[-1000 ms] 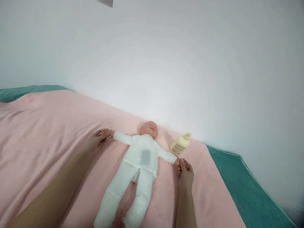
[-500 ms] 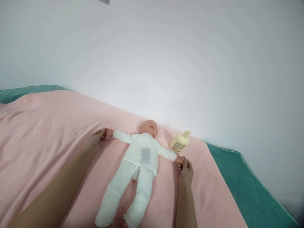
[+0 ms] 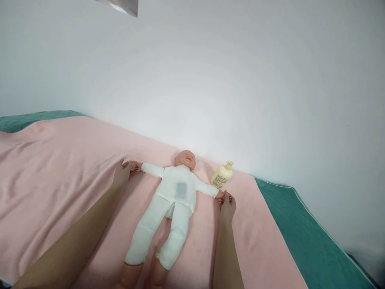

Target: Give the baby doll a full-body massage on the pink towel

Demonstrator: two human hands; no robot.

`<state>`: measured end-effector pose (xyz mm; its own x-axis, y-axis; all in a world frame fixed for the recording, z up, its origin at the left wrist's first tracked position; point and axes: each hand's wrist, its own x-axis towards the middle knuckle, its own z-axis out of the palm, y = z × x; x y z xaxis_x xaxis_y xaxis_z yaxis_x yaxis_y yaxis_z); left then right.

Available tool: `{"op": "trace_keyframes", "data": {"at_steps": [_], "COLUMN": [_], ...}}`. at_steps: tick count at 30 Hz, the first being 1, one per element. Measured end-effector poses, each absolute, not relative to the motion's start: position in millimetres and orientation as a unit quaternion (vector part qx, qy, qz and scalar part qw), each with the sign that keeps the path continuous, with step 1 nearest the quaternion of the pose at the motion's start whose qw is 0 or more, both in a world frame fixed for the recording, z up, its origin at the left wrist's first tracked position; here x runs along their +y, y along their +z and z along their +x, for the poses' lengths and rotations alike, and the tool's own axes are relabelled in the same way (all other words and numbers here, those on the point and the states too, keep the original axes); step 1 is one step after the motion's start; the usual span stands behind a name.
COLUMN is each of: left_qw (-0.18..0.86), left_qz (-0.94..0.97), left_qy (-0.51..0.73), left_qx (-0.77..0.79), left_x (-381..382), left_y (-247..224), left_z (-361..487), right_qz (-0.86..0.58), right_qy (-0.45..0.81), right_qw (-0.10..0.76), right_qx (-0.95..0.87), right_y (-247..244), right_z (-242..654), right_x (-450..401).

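A baby doll (image 3: 177, 182) in a white top and trousers lies on its back on a pink blanket (image 3: 69, 160), arms spread sideways and bare feet towards me. My left hand (image 3: 122, 175) has its fingers at the doll's hand on the left, one finger lifted apart from the others. On the other side, my right hand (image 3: 228, 205) pinches the doll's hand (image 3: 221, 194) between thumb and fingers. A pale yellow pump bottle (image 3: 221, 176) stands just beyond that arm, untouched by me. A grey patch marks the doll's top.
Behind the doll's head rises a plain white wall (image 3: 192, 80). Green cloth (image 3: 303, 224) shows under the blanket at the right, and again at the far left. Part of a shiny object (image 3: 126, 6) juts in at the top edge.
The view has shifted slightly, so the doll and bottle sit a little further left and more of the doll's feet shows. A finger of my left hand has lifted; my right hand keeps its pinch.
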<state>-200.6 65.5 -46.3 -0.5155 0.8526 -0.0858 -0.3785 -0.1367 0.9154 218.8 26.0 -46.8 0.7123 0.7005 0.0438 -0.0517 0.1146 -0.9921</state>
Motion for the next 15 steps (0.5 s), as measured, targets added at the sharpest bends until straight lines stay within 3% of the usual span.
{"op": "trace_keyframes", "data": {"at_steps": [7, 12, 15], "left_qw": [0.275, 0.258, 0.294], "left_qz": [0.372, 0.464, 0.507], "left_qy": [0.671, 0.659, 0.586], "left_qx": [0.579, 0.533, 0.559], "left_x": [9, -78, -139], "left_y": [-28, -27, -48], "left_z": [-183, -164, -163], "right_qz": [-0.611, -0.607, -0.607], "right_qy": [0.249, 0.246, 0.243], "right_qw": [0.697, 0.698, 0.698], "right_qx": [-0.28, -0.29, -0.292], "right_y": [-48, -48, -48], "right_z": [216, 215, 215], "right_x": [28, 26, 24]}}
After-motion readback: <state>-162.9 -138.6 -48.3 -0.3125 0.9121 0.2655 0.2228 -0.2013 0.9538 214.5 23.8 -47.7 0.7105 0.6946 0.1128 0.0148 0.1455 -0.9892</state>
